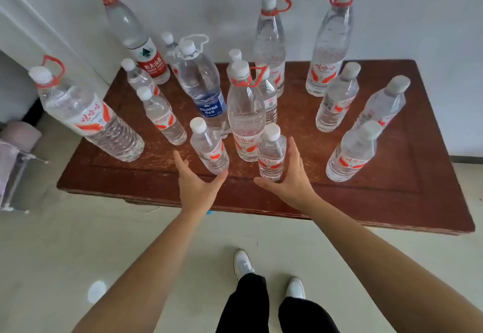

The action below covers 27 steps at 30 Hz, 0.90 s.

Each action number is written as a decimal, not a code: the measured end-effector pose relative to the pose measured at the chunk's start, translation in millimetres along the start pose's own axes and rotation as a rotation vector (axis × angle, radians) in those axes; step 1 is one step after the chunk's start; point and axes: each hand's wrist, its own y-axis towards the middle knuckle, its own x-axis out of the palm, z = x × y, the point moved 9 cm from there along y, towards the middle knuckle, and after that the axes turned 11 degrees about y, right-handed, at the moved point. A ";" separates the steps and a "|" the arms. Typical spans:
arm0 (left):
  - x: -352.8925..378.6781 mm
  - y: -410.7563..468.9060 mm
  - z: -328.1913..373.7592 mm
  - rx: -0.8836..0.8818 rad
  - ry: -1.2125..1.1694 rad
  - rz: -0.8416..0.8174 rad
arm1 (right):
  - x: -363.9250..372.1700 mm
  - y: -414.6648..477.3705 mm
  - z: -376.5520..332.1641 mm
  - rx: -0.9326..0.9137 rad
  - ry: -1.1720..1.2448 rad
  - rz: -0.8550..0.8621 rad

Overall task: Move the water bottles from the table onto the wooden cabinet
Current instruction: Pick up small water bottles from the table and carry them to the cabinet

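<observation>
Standing crowded on the wooden top are many upright water bottles, the largest at its left edge, a blue-labelled one near the middle, and four more towards the right side. Whether this top is the table or the cabinet cannot be told. At its front edge the left hand is spread open beneath a small bottle, thumb just at its base, not gripping. Right of it the right hand cups open around another small bottle, fingers not closed. The step looks like either grasping or releasing; the next move calls for both hands closing firmly or drawing clear without toppling neighbours.
</observation>
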 end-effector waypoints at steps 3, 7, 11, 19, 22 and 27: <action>23.8 29.8 -1.6 -0.004 -0.152 -0.095 | 12.4 15.2 13.9 0.019 0.113 0.079; 37.7 64.1 -3.1 0.009 -0.312 -0.076 | 16.7 24.6 22.9 0.058 0.295 0.231; 42.6 75.7 7.2 0.052 -0.339 -0.075 | 13.0 27.4 23.7 0.082 0.269 0.306; 23.8 48.8 -2.6 0.081 -0.261 -0.158 | 7.2 13.5 8.4 0.163 0.169 0.217; 8.3 21.0 -21.7 -0.005 -0.190 -0.168 | 2.3 -6.3 9.4 0.205 0.154 0.175; -43.0 -32.1 -32.9 -0.020 0.008 -0.065 | -5.7 -28.7 -11.5 0.112 0.104 0.066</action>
